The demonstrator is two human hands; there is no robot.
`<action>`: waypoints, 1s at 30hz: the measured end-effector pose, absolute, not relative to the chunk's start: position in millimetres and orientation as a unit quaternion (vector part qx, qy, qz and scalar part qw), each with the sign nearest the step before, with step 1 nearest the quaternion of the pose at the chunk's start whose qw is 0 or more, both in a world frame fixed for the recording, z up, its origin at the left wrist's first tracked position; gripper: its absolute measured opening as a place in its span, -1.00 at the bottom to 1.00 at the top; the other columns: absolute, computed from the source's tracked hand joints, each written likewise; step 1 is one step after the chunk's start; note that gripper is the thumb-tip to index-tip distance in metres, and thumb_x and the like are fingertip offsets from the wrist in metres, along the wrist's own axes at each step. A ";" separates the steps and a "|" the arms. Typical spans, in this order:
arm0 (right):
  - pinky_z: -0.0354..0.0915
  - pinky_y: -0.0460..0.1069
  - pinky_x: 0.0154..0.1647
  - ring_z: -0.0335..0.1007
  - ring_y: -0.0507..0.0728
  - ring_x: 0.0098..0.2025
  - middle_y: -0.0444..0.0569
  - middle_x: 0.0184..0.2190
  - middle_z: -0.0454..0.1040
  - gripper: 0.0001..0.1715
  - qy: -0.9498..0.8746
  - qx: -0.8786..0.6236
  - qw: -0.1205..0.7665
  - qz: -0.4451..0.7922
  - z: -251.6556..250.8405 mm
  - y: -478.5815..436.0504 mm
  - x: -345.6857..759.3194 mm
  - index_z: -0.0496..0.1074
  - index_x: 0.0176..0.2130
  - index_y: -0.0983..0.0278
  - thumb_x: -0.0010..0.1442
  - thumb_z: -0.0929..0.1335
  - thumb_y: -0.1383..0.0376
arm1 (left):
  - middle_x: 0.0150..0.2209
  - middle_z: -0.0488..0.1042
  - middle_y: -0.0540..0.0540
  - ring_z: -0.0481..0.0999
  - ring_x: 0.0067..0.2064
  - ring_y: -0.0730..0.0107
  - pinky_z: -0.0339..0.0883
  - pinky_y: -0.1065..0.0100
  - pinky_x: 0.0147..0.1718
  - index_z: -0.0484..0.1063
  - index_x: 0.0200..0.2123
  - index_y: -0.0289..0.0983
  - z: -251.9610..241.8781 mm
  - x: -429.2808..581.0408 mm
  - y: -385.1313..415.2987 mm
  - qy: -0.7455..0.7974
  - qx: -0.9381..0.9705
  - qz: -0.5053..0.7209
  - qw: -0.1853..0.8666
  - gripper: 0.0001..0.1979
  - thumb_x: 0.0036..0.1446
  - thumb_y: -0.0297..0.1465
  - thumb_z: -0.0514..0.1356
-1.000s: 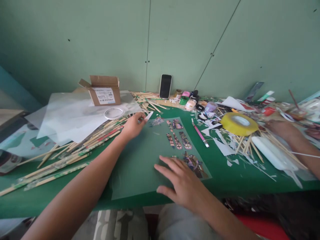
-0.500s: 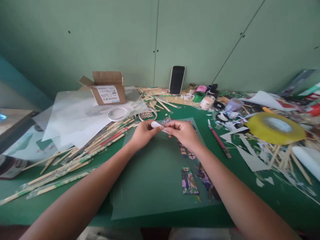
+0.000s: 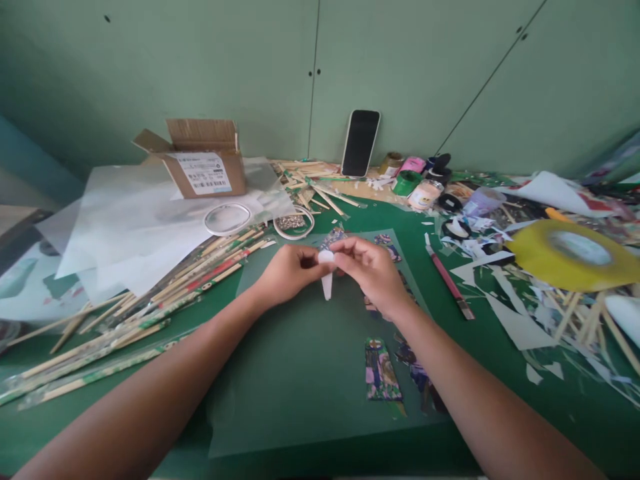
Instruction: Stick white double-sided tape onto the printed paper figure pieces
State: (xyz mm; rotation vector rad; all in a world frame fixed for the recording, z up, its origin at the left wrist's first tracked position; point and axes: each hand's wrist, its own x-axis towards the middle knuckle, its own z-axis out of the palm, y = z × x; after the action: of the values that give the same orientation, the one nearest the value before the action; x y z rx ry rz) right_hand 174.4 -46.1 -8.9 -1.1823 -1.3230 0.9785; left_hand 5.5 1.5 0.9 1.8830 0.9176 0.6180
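My left hand [image 3: 293, 272] and my right hand [image 3: 369, 270] meet above a translucent sheet [image 3: 285, 373] on the green table. Between the fingertips of both is a small white paper piece [image 3: 327, 285], with a rounded top and a narrow strip hanging below. Fingers are closed in a pinch on each hand and cover part of it. Several colourful patterned cut-outs lie on the sheet: one [image 3: 381, 370] shows beside my right forearm, others are partly hidden under the right hand. Just beyond the hands are two silvery rings, the nearer ring [image 3: 294, 222] around a glittery heap.
Wrapped chopsticks [image 3: 150, 327] spread across the left, near an opened cardboard box [image 3: 207, 173]. A phone [image 3: 361, 143] leans on the wall. To the right are a craft knife [image 3: 447, 277], paint jars [image 3: 407, 182], paper scraps [image 3: 515, 320] and a yellow tape roll [image 3: 535, 260].
The white paper piece has turned from lying slantwise between my fingers to hanging downward. Both hands stay together, shifted slightly to the right in view. The camera view has tilted down a little.
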 end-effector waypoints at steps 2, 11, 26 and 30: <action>0.33 0.00 -0.36 0.42 0.06 -0.41 -0.08 -0.48 0.52 -0.76 -0.586 -0.514 0.495 0.384 -7.5 -47.4 176.0 0.48 -0.42 0.27 0.05 0.44 0.13 | -0.62 0.08 0.11 0.03 -0.53 0.58 -0.10 0.44 -0.54 0.24 -0.62 -0.31 0.1 7.0 -2.9 0.368 0.785 0.223 0.446 -0.60 0.05 -0.16 0.23; 0.36 0.02 -0.22 0.49 0.11 -0.30 -0.04 -0.34 0.59 -0.76 -0.566 -0.539 0.525 0.337 -10.0 -47.2 178.9 0.51 -0.30 0.25 0.12 0.36 0.14 | -0.59 0.22 0.08 0.13 -0.51 0.56 0.01 0.46 -0.53 0.34 -0.55 -0.32 2.7 10.1 -5.5 0.359 0.778 0.243 0.454 -0.59 0.18 -0.13 0.13; 0.24 -0.02 -0.41 0.39 0.07 -0.49 -0.11 -0.57 0.48 -0.66 -0.616 -0.559 0.460 0.311 -7.2 -55.6 178.6 0.48 -0.41 0.24 0.22 0.29 0.08 | -0.61 0.24 0.07 0.14 -0.54 0.55 0.00 0.45 -0.54 0.39 -0.52 -0.31 1.3 7.8 -7.9 0.343 0.795 0.236 0.442 -0.63 0.19 -0.16 0.12; 0.23 -0.03 -0.44 0.35 0.06 -0.52 -0.13 -0.60 0.44 -0.66 -0.615 -0.545 0.469 0.323 -10.4 -56.2 176.7 0.41 -0.48 0.23 0.16 0.35 0.05 | -0.63 0.18 0.09 0.10 -0.54 0.56 -0.01 0.45 -0.54 0.31 -0.59 -0.30 3.0 8.5 -10.9 0.336 0.796 0.235 0.445 -0.61 0.17 -0.17 0.14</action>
State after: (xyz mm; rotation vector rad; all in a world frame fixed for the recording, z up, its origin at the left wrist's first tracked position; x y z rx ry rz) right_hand 176.7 -56.2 -10.4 -1.3358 -1.5087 0.7923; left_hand 8.5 -10.9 3.0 1.9740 0.8319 0.5819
